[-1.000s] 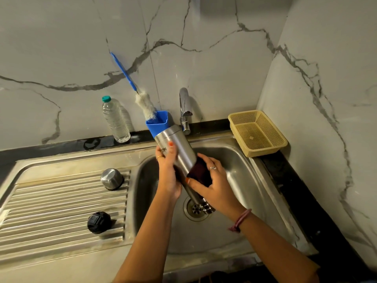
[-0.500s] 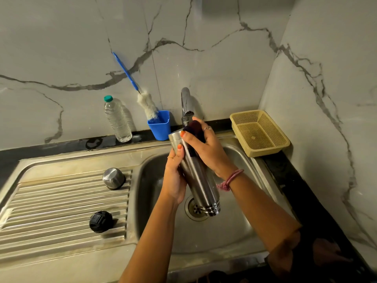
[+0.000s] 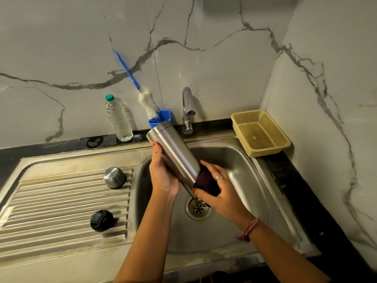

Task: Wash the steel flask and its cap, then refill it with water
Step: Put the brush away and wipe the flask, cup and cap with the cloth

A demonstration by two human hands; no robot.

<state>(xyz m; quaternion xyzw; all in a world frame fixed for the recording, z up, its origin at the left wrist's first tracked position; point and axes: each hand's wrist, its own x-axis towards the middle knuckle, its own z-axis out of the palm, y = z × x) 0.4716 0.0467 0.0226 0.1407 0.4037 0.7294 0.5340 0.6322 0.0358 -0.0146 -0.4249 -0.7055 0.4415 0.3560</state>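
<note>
Presently, head view only. The steel flask (image 3: 175,152) is tilted over the sink basin (image 3: 240,176), base up and to the left toward the wall, other end pointing down at the drain (image 3: 198,207). My left hand (image 3: 163,176) has its grip curled round the flask's mid-body from the left, thumb along the upper side. My right hand (image 3: 220,193) has its grip closed on a dark scrub pad (image 3: 206,181), which it presses against the lower part of the flask; the flask's lower end is hidden behind that hand and pad.

On the ribbed drainboard (image 3: 61,207), left of the basin: a steel cap (image 3: 114,177) standing nearer the wall, and a black stopper (image 3: 101,220) nearer me, the two well apart.

Along the back edge of the counter (image 3: 51,145): a clear plastic bottle (image 3: 119,119) with a green lid, upright; just right of it a blue holder (image 3: 161,117) with a bottle brush (image 3: 142,99) leaning against the marble wall; then the tap (image 3: 188,111). No water visible at the spout. A yellow mesh basket (image 3: 259,132) sits in the right corner, by the basin's rim.
</note>
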